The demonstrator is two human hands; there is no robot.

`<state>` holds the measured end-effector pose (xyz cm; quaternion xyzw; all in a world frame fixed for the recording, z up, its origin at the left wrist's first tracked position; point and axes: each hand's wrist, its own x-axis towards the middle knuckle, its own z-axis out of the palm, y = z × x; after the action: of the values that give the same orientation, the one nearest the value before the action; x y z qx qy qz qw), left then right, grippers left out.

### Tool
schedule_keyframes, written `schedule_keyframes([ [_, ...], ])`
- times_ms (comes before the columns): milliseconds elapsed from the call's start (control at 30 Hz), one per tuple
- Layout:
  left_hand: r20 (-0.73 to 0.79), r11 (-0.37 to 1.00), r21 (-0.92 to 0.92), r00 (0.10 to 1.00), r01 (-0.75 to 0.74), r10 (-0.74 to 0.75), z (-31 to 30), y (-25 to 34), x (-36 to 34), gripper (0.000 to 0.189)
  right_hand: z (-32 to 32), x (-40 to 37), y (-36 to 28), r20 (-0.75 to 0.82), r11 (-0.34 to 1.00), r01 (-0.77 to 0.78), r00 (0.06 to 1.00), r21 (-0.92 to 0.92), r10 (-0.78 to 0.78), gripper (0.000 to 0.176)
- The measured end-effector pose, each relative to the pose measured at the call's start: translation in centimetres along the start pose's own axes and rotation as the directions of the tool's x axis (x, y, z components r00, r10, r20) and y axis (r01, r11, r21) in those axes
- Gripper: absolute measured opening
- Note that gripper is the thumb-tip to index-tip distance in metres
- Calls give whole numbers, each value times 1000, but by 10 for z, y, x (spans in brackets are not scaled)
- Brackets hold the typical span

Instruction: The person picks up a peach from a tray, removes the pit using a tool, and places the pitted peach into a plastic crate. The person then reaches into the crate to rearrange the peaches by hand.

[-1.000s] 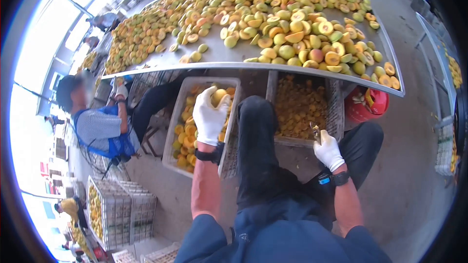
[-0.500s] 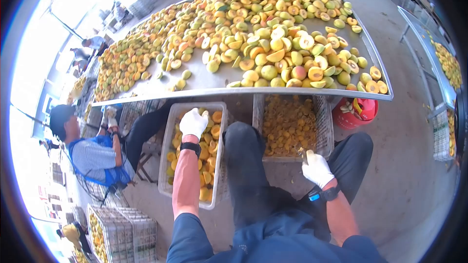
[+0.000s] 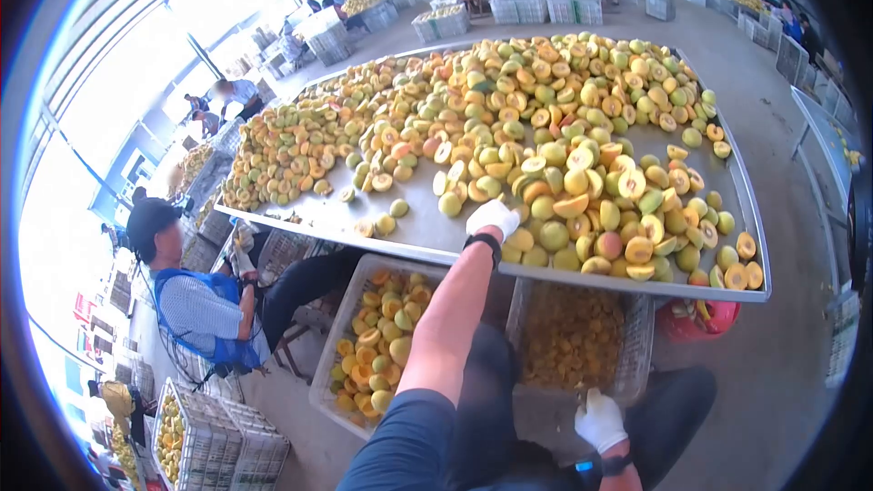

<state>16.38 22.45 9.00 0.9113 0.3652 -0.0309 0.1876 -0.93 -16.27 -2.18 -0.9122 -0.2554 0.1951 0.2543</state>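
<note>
1. At the left edge of the frame a co-worker [image 3: 195,309] in a dark cap and blue vest sits facing the counter, with gloved hands up by its near corner.
2. In the lower left, stacked wire crates [image 3: 241,418] stand on the floor, and one of them shows yellow fruit.
3. Left of centre and below the counter edge is a white crate [image 3: 333,345] filled with halved peaches, cut faces orange.
4. The left hand [image 3: 491,216], in a white glove with a dark wrist strap, reaches up to the middle of the frame. It lies on the near edge of the peach pile with its fingers bent down over the fruit. I cannot tell whether it grips a peach.
5. The metal counter [image 3: 414,227] slants across the upper half of the frame. It is covered with peaches [image 3: 546,127], green-yellow whole ones mixed with cut halves, and they lie thickest just right of the left hand.
6. Right of centre, under the counter, a second crate [image 3: 640,345] holds smaller, darker orange pieces.
7. The right hand [image 3: 600,420], also in a white glove, sits low at the bottom of the frame just below that crate, curled closed. Whatever it may hold is too small to make out.
8. A red bucket [image 3: 700,318] stands on the floor at the lower right, beside the second crate.
</note>
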Motion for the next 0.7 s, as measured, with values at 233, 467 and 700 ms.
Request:
schedule_keyframes([
  [233, 70, 827, -550, 993, 114, -90, 52, -29, 53, 39, 6, 1, -6, 60, 999, -21, 998, 48, 18, 24],
  [467, 186, 515, -832, 978, 206, -91, 11, -27, 5, 15, -1, -5, -8, 87, 997, -63, 994, 37, 59, 22],
  [700, 396, -8, -916, 905, 402, 157, -38, -14, -121, 26, -5, -12, -8, 36, 998, -13, 999, 54, 11, 24],
])
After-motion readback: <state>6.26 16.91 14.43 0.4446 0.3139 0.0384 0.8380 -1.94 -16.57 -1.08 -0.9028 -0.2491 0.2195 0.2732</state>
